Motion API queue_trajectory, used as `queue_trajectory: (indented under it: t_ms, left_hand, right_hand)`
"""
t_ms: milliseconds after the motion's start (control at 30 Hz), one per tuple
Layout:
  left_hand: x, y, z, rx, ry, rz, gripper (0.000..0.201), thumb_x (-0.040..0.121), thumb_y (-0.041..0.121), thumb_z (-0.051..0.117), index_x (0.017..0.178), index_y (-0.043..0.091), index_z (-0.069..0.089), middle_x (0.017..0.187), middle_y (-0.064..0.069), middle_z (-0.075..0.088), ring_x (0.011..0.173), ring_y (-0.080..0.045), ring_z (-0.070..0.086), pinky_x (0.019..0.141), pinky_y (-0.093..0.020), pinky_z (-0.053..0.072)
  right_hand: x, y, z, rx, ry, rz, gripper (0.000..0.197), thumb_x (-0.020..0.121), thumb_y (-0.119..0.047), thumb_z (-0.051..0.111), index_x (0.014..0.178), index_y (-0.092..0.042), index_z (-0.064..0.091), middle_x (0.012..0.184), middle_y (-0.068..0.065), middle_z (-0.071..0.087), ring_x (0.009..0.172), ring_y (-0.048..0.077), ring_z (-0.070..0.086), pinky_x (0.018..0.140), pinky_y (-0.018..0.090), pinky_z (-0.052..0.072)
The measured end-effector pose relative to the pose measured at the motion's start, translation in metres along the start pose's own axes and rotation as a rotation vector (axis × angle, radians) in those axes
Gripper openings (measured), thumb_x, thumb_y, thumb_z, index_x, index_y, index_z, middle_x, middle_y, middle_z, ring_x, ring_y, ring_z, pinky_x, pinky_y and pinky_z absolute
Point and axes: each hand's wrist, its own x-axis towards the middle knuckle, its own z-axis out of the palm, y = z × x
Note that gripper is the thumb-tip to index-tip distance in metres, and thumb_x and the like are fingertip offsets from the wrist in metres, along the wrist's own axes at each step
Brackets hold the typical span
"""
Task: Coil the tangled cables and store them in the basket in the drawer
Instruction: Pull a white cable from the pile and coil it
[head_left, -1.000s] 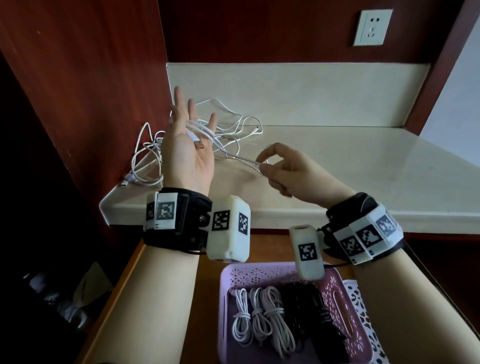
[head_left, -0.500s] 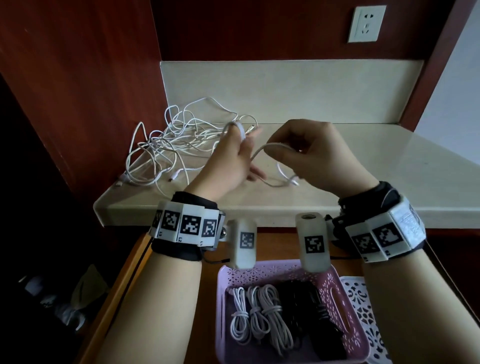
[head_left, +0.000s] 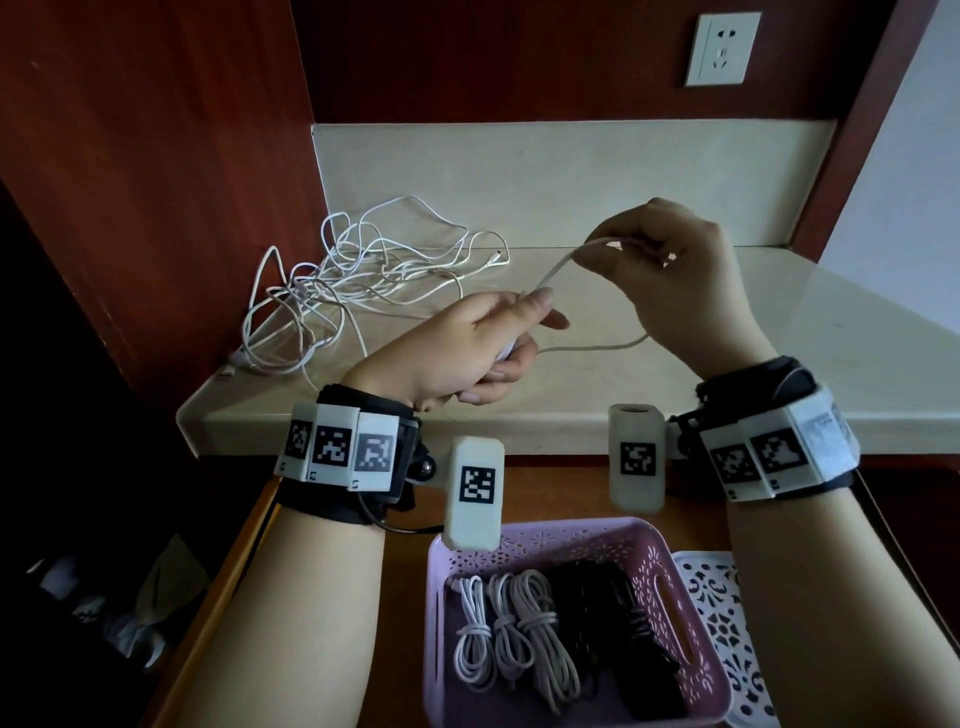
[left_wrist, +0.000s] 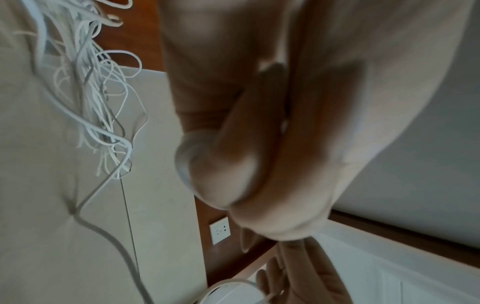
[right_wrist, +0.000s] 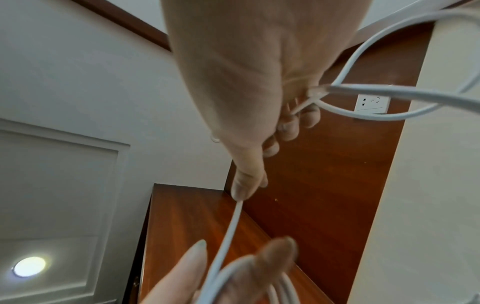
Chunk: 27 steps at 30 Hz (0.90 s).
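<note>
A white cable (head_left: 558, 270) runs between my two hands above the countertop (head_left: 779, 364). My left hand (head_left: 524, 332) holds turns of it wound round its curled fingers (right_wrist: 275, 259); those turns show as a blurred white loop (left_wrist: 182, 162) in the left wrist view. My right hand (head_left: 618, 249), higher and to the right, pinches the cable between thumb and finger (right_wrist: 242, 189), and a slack loop (head_left: 597, 345) hangs below it. The tangled pile of white cables (head_left: 363, 280) lies at the back left. A pink basket (head_left: 691, 654) in the drawer holds coiled white cables (head_left: 511, 634) and black ones (head_left: 623, 629).
A dark red wooden wall (head_left: 156, 182) closes the counter's left side, right beside the tangle. A white patterned basket (head_left: 722, 623) sits right of the pink one. The drawer's wooden rim (head_left: 228, 566) runs under my left forearm. A wall socket (head_left: 722, 49) is above.
My left hand has turned from palm-up to back-up with the cable wound round its fingers. My right hand has risen to the right, drawing the cable out between the hands.
</note>
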Motion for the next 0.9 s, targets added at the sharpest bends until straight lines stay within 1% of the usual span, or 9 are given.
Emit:
queue_trajectory:
  t_ms: [100, 233, 300, 400, 467, 533, 633, 767, 900]
  left_hand:
    - [0.0, -0.002, -0.003, -0.086, -0.039, 0.05, 0.04, 0.105, 0.024, 0.025, 0.114, -0.004, 0.052, 0.046, 0.004, 0.028, 0.03, -0.01, 0.023, 0.033, -0.013, 0.019]
    - [-0.001, -0.005, -0.009, -0.147, -0.044, 0.07, 0.038, 0.105, 0.026, 0.025, 0.09, 0.002, 0.051, 0.043, 0.004, 0.028, 0.028, -0.009, 0.018, 0.034, -0.012, 0.011]
    - [-0.002, -0.006, -0.013, -0.204, -0.05, 0.1, 0.037, 0.104, 0.029, 0.027, 0.084, 0.006, 0.048, 0.044, 0.003, 0.026, 0.028, -0.008, 0.016, 0.035, -0.011, 0.007]
    - [-0.003, -0.006, -0.017, -0.355, -0.051, 0.15, 0.036, 0.1, 0.033, 0.03, 0.079, 0.01, 0.046, 0.04, 0.005, 0.027, 0.026, -0.007, 0.016, 0.036, -0.011, 0.002]
    - [-0.001, -0.005, -0.018, -0.459, -0.007, 0.158, 0.036, 0.1, 0.031, 0.027, 0.076, 0.01, 0.044, 0.037, 0.007, 0.027, 0.025, -0.004, 0.015, 0.035, -0.011, 0.003]
    - [-0.001, -0.004, -0.018, -0.506, 0.02, 0.18, 0.038, 0.102, 0.028, 0.023, 0.075, 0.01, 0.043, 0.036, 0.008, 0.027, 0.025, -0.002, 0.015, 0.034, -0.011, 0.006]
    - [-0.003, -0.001, -0.019, -0.533, -0.002, 0.199, 0.035, 0.1, 0.029, 0.025, 0.076, 0.009, 0.041, 0.036, 0.008, 0.028, 0.024, -0.001, 0.015, 0.033, -0.01, 0.007]
    - [-0.007, 0.004, -0.014, -0.305, -0.071, 0.131, 0.034, 0.101, 0.03, 0.029, 0.08, 0.007, 0.045, 0.04, 0.004, 0.027, 0.026, -0.006, 0.016, 0.032, -0.008, 0.011]
    - [-0.004, 0.006, -0.004, 0.08, -0.076, -0.009, 0.038, 0.105, 0.026, 0.025, 0.083, 0.003, 0.045, 0.041, 0.003, 0.032, 0.027, -0.008, 0.02, 0.031, -0.015, 0.017]
  right_hand:
    - [0.001, 0.003, 0.006, -0.012, 0.093, 0.037, 0.017, 0.077, -0.03, 0.075, 0.076, -0.014, 0.069, 0.066, 0.004, 0.057, 0.059, 0.009, 0.045, 0.058, 0.025, 0.036]
    - [-0.003, 0.007, 0.02, -0.045, 0.091, 0.054, 0.031, 0.082, -0.039, 0.069, 0.071, -0.011, 0.066, 0.054, 0.014, 0.047, 0.051, 0.014, 0.035, 0.052, 0.028, 0.03]
    - [-0.005, 0.01, 0.025, -0.148, 0.034, 0.049, 0.034, 0.088, -0.042, 0.06, 0.075, -0.012, 0.065, 0.051, 0.004, 0.044, 0.053, 0.019, 0.038, 0.054, 0.031, 0.034]
    - [-0.007, 0.016, 0.032, -0.291, -0.11, -0.083, 0.022, 0.095, -0.026, 0.047, 0.085, -0.016, 0.063, 0.056, -0.006, 0.056, 0.06, 0.023, 0.052, 0.073, 0.037, 0.042]
    - [-0.01, 0.019, 0.036, -0.428, -0.165, -0.177, 0.028, 0.092, -0.019, 0.041, 0.105, -0.016, 0.065, 0.072, -0.004, 0.068, 0.079, 0.025, 0.059, 0.087, 0.035, 0.029]
    - [-0.009, 0.022, 0.038, -0.584, -0.155, -0.244, 0.031, 0.089, -0.016, 0.041, 0.11, -0.013, 0.063, 0.08, 0.0, 0.069, 0.088, 0.029, 0.056, 0.083, 0.034, 0.022]
    - [-0.005, 0.021, 0.033, -0.666, -0.018, -0.255, 0.025, 0.088, -0.018, 0.047, 0.091, -0.007, 0.069, 0.07, 0.008, 0.068, 0.079, 0.032, 0.053, 0.07, 0.035, 0.023]
    - [0.0, 0.01, 0.013, -0.56, 0.223, -0.149, 0.025, 0.09, -0.017, 0.056, 0.084, 0.002, 0.071, 0.065, 0.017, 0.064, 0.074, 0.033, 0.049, 0.057, 0.034, 0.035]
    - [0.002, 0.008, 0.001, -0.568, 0.115, 0.125, 0.022, 0.087, -0.015, 0.062, 0.087, 0.006, 0.068, 0.085, 0.027, 0.066, 0.083, 0.043, 0.059, 0.068, 0.042, 0.05]
